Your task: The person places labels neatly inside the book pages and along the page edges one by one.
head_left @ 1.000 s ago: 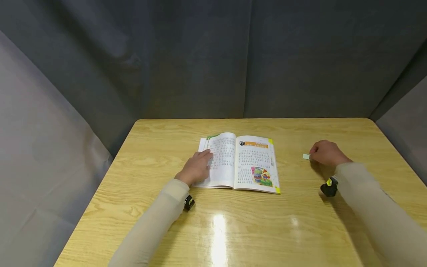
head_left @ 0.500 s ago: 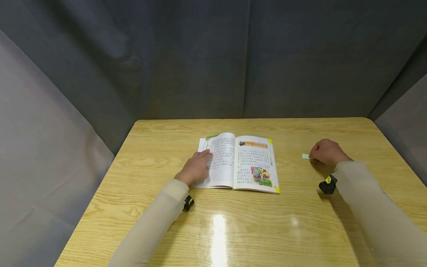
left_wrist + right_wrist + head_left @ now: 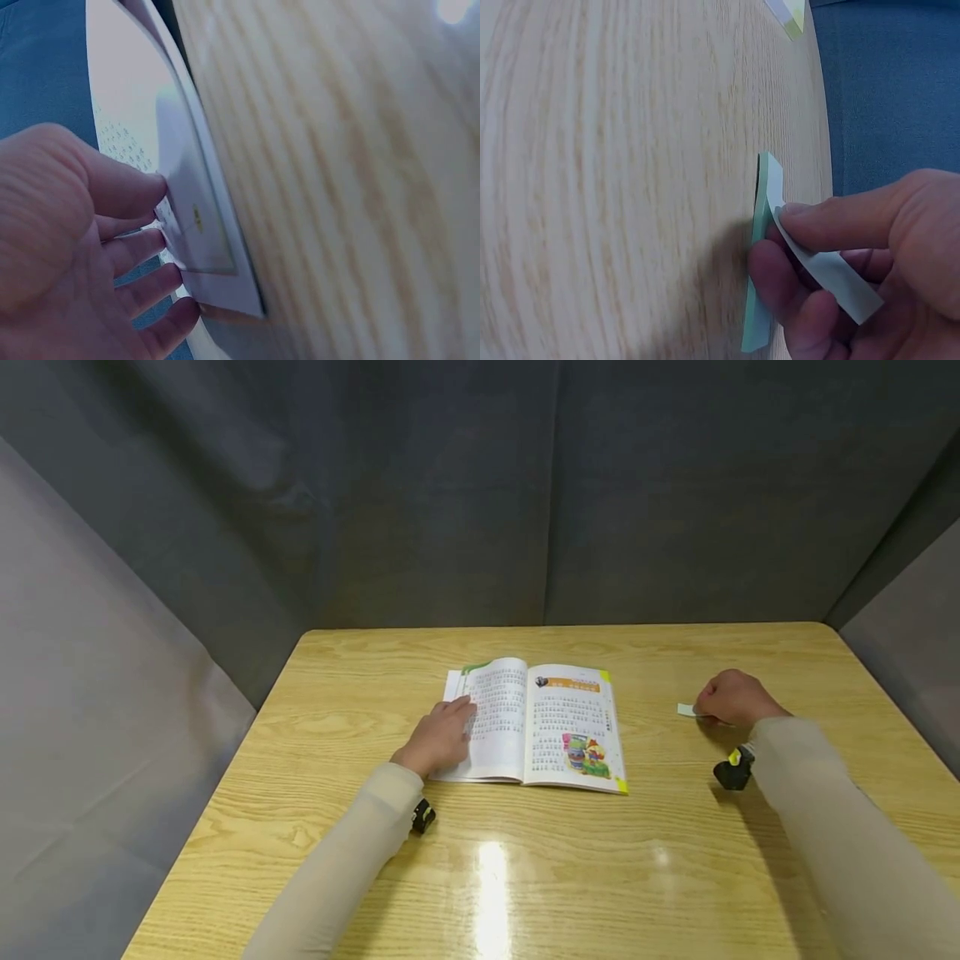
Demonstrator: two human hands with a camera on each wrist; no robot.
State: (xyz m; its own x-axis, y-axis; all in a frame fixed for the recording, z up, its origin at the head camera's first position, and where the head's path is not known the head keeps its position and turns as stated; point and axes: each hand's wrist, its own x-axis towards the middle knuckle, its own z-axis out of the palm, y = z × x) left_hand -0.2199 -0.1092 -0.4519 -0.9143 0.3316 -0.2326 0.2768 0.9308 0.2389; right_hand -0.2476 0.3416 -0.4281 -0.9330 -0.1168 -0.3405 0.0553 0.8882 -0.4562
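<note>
An open book with printed text and a cartoon picture lies on the table. On its left-hand page rests my left hand, and in the left wrist view the thumb and fingertips touch the paper near the page's lower corner. To the right of the book, my right hand is at a narrow pad of pale green sticky notes. The right wrist view shows its thumb and fingers pinching a sticky note whose end curls away from the pad.
The light wooden table reaches back to a dark grey curtain. A paler cloth hangs at the left side. Each wrist carries a small black camera, and the right one sits low over the tabletop.
</note>
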